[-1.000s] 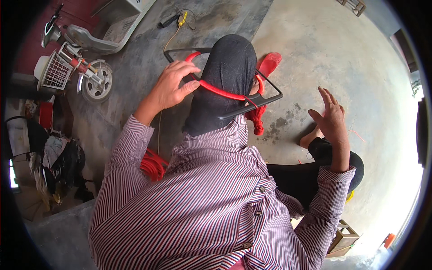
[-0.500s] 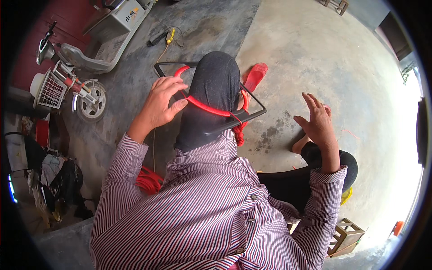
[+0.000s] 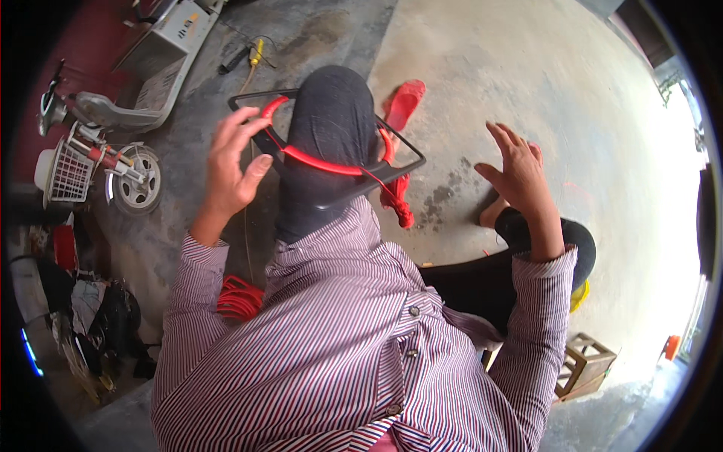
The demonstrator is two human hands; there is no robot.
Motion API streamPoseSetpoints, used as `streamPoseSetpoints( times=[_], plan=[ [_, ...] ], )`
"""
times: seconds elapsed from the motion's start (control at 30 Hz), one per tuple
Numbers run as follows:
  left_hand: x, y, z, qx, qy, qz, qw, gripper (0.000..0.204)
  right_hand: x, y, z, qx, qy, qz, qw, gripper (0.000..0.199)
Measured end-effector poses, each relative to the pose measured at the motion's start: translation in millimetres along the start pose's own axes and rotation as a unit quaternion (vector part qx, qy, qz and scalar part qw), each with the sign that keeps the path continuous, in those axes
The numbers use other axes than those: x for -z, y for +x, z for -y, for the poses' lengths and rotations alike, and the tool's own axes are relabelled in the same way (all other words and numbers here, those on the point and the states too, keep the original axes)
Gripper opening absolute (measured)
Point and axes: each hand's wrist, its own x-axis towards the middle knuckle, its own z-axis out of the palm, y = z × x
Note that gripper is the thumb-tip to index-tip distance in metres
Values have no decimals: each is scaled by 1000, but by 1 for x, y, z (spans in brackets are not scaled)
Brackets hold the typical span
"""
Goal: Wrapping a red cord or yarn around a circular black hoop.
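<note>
A dark square frame (image 3: 399,167) wrapped with red cord (image 3: 320,162) rests over my raised knee in dark trousers (image 3: 327,143). My left hand (image 3: 230,166) hovers just left of the frame with fingers spread, holding nothing. Over on the right, my right hand (image 3: 516,169) is lifted above the concrete floor (image 3: 542,83), fingers apart and empty. A red tangle of cord (image 3: 397,200) hangs from the frame's near corner. My striped shirt fills the lower middle of the view.
A coil of red cord (image 3: 239,297) lies by my left side. A red slipper (image 3: 403,102) sits beyond the knee. A small scooter with a basket (image 3: 98,162) and a grey machine (image 3: 169,38) stand at left. A screwdriver (image 3: 256,53) lies far off. A wooden crate (image 3: 584,365) is at lower right.
My left hand has let go of the frame and lifted off to its left, fingers spreading. The right hand stays raised and open.
</note>
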Motion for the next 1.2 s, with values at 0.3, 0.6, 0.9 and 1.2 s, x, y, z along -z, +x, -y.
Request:
streamPoseSetpoints(
  times=[0.3,0.6,0.9,1.2],
  plan=[
    [29,-36,-47,64,-317,394,860,22,-5,1,-2,11,-40,-15,999,68],
    [37,-113,-78,241,-245,471,812,20,-1,1,-14,7,9,7,1000,67],
    [8,-135,-88,181,-15,298,937,37,-5,7,-12,3,9,20,1000,68],
    [-22,-134,-61,227,-53,196,952,43,-32,31,8,-16,261,78,962,75]
  ],
)
